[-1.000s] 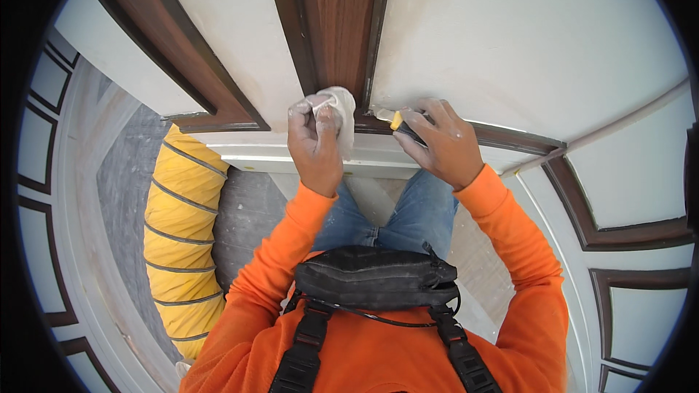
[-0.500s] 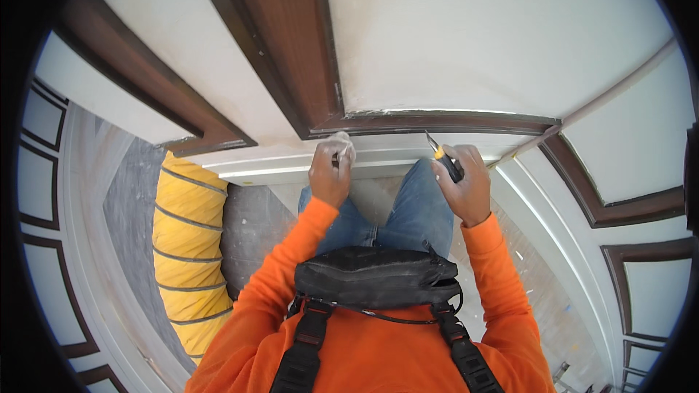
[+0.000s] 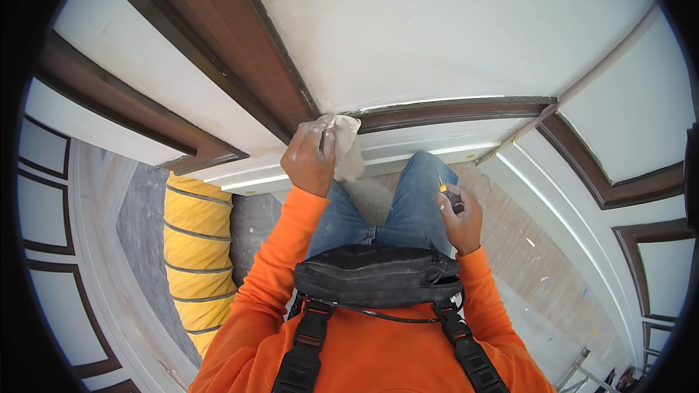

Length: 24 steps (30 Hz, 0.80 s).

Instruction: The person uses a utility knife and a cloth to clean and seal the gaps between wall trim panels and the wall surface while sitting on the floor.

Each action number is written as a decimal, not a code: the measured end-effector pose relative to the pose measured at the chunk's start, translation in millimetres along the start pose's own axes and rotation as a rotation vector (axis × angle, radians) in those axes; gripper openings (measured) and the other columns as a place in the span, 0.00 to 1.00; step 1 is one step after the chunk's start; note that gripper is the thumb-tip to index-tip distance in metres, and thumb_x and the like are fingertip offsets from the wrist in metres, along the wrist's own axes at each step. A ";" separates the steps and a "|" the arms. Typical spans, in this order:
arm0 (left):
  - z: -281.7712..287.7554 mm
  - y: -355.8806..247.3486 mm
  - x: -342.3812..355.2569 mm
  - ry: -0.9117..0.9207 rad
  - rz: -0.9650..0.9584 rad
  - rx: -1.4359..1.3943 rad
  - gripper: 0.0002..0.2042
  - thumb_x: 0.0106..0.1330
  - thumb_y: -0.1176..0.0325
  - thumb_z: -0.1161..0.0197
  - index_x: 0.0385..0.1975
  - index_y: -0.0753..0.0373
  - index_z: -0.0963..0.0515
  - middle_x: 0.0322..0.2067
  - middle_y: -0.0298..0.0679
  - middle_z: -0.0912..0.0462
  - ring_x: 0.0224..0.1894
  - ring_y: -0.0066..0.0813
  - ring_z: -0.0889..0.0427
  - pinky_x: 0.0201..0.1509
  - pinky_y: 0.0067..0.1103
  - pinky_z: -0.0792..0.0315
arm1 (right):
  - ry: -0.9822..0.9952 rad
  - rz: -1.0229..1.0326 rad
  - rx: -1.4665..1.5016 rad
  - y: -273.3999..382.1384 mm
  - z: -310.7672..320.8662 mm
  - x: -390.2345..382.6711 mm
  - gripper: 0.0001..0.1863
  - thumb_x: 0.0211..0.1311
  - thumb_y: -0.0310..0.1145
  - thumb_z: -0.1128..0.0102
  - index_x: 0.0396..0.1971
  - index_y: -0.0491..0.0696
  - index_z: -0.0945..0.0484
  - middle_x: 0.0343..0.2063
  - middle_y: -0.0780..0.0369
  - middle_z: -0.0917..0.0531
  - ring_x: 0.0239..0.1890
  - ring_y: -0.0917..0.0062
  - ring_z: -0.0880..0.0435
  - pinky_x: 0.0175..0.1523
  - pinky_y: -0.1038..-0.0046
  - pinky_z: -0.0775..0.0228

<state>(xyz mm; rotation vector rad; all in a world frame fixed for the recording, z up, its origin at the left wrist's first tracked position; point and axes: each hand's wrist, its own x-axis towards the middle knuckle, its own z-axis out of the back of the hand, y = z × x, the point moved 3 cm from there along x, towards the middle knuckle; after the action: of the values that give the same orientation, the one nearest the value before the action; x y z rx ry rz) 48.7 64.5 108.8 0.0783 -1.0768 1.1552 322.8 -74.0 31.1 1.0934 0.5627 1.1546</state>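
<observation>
the left hand pinches a crumpled white cloth, fingertips closed, at the corner of brown trim; the right hand (fingers curled) grips a yellow-and-black tool beside blue jeans.

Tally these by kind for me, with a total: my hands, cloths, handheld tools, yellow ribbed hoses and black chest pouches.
Hands: 2, left hand and right hand
Cloths: 1, the pale cloth in the left hand
Handheld tools: 1, the yellow-and-black tool in the right hand
Hoses: 1, the yellow ribbed hose
Pouches: 1, the black chest pouch
Total: 6
</observation>
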 end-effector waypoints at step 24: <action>8.9 87.0 -138.4 0.701 0.748 -0.455 0.18 0.69 0.54 0.31 0.30 0.65 0.24 0.24 0.35 0.23 0.28 0.22 0.27 0.33 0.22 0.29 | 0.209 -0.688 0.677 -42.2 -18.2 -20.6 0.11 0.74 0.36 0.43 0.46 0.45 0.29 0.34 0.61 0.20 0.27 0.81 0.19 0.30 0.76 0.22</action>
<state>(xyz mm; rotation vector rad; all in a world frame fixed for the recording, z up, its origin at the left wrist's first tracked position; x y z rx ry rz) -22.5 3.1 -25.2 -1.0898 -0.7030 1.3945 318.9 -86.3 -17.6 1.1932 1.4352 0.4648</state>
